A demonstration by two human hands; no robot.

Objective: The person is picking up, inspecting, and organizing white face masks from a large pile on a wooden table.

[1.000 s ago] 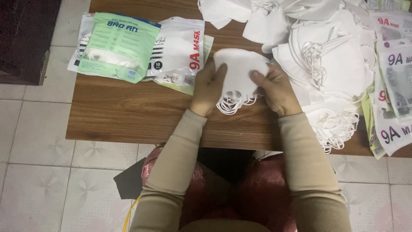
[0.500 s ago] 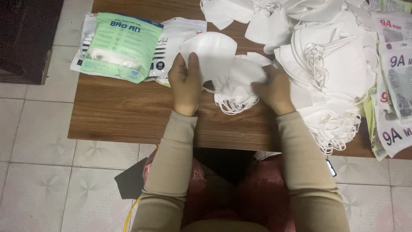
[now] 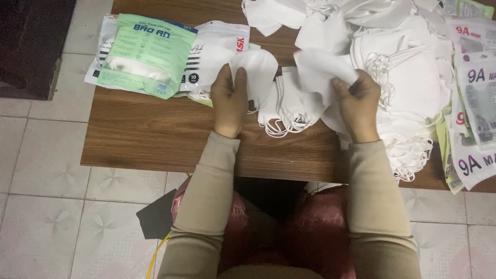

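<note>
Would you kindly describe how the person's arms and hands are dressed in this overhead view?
Both arms wear long, close-fitting beige sleeves of a soft knit-like fabric, plain with no pattern or markings visible, ending at the wrists. The left hand and right hand are bare: no gloves show, and no rings, watch or bracelet can be seen from this angle.

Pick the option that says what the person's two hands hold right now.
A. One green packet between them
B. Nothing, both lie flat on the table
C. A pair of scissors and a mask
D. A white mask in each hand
D: the left hand grips one white mask and the right hand another white mask, raised above the small mask stack on the wooden table.
</note>
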